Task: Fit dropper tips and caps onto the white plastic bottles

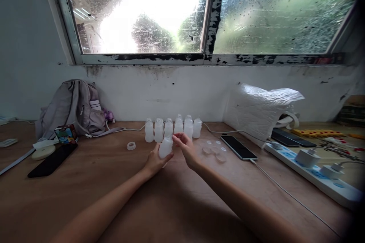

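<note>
My left hand [156,161] is wrapped round a frosted white baby bottle [165,148], which tilts to the right above the table. Beside the bottle's top, my right hand [184,145] has its fingers pinched together; what they hold, if anything, is too small to make out. Behind my hands stand several similar baby bottles [159,131] in a group. A white ring [131,145] lies on the table to the left. To the right of my hands are several clear dome-shaped caps [211,149] and small pale discs.
A phone [238,147] with a charging cable lies to the right, near a white power strip [310,172]. A silvery padded bag [253,110] leans by the wall. On the left are a grey backpack [72,106], a small colourful box [66,134] and a black flat object [53,160].
</note>
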The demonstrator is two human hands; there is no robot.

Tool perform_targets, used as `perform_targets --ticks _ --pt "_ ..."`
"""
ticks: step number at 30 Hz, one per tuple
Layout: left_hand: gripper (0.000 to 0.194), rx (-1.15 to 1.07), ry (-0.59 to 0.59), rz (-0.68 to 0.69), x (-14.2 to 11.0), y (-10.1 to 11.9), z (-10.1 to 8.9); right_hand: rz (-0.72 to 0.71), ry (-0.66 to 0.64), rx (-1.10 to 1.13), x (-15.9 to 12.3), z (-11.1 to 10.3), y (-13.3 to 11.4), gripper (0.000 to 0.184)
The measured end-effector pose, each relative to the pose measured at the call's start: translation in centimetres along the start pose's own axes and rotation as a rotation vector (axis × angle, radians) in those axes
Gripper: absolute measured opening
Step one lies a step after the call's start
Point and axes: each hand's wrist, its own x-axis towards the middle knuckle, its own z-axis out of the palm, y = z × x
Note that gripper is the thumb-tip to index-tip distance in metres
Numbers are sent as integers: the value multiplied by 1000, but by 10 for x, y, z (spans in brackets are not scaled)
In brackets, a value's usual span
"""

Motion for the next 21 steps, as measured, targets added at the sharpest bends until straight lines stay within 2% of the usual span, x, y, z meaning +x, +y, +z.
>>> perform_targets --ticks 5,7,10,13,16,18,21 --pt "43 3 -21 49 0 -4 -2 -59 5 -205 11 -12 -8 30" --pt "42 2 -29 70 0 -4 -2 -122 -6 -417 20 -25 -12 26" --pt "39 16 -7 116 0 -5 -3 -155 -77 -899 35 -59 -20 15" --pt "40 58 33 153 1 -6 -3 4 -90 -1206 48 -100 -22 13" --pt "41 82 35 156 2 -8 -2 190 -49 -1395 56 -132 -13 17" --pt "44 57 40 147 2 -9 0 247 -43 -1422 58 -144 -5 14" --pt "51 -8 44 107 2 -9 1 256 -51 -1407 60 -149 -1 9"
